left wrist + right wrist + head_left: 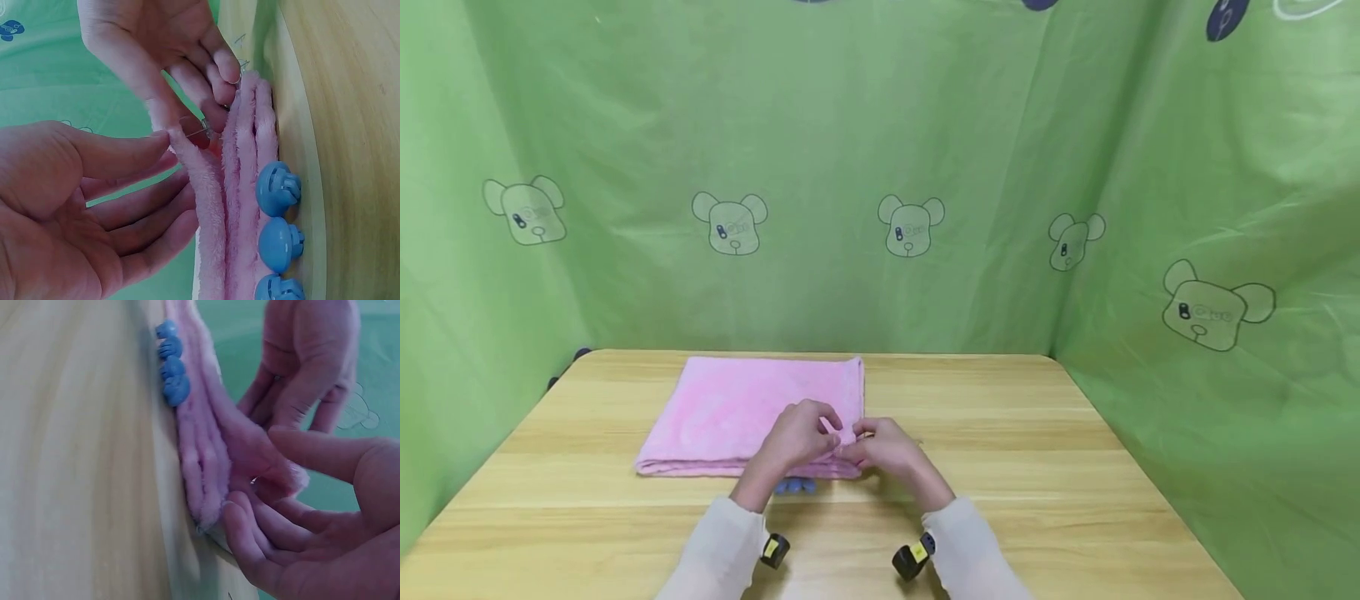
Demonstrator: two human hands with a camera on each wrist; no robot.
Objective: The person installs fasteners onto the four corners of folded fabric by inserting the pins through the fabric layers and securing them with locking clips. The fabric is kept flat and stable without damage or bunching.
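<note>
A folded pink plush cloth [752, 408] lies left of centre on the table, its layers stacked at the near edge. At its near right corner my left hand [803, 433] pinches the lifted top layer, thumb tip against the fabric in the left wrist view. My right hand [887, 446] grips the same flap from the right, thumb on one side and fingers under it. A thin pin with a clear head [206, 128] shows between the hands by the flap; the fingers partly hide it. Several blue round-headed clips [279, 189] stand in a row along the cloth's near edge.
The wooden table [1022, 483] stretches around the cloth, most widely to the right. Green curtains [820, 125] with bear-head drawings hang behind and at both sides. A small black camera [774, 551] is strapped at the left wrist and another [912, 561] at the right.
</note>
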